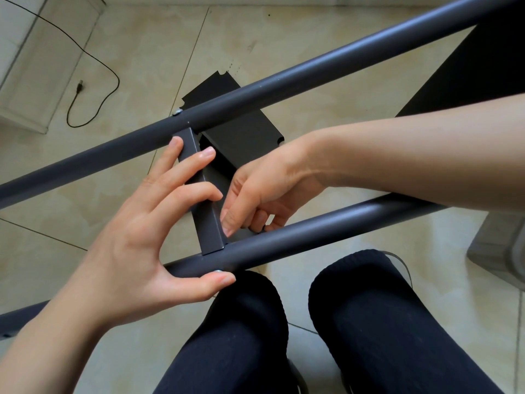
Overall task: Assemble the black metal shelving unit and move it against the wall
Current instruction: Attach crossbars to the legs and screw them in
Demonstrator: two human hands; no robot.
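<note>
the black metal shelving unit was only partly built, two long round tubes, the far tube (284, 83) and the near tube (312, 231), crossing the view above the floor with a flat crossbar (208, 220) bridging them. the left hand (142, 231) lay spread over that crossbar, fingers fairly straight and resting on it, the thumb hooked under the near tube beside a small silver screw head (218, 270). the right hand (261, 194) reached in from the other side with fingers curled at the joint, apparently pinching something small, perhaps a nut, though the fingers hid it. the risk here seemed to be the crossbar slipping out of line if the steadying hand eased, so the fastener would cross-thread or drop to the floor; a finger caught between bar and tube was also possible. another screw head (178, 111) showed on the far tube. a dark shelf panel (241, 135) hung beneath. the floor (142, 52) was pale glossy tile, with a black cable (96, 61) trailing across it, a white skirting step at the upper left, and the person's knees in black below.
</note>
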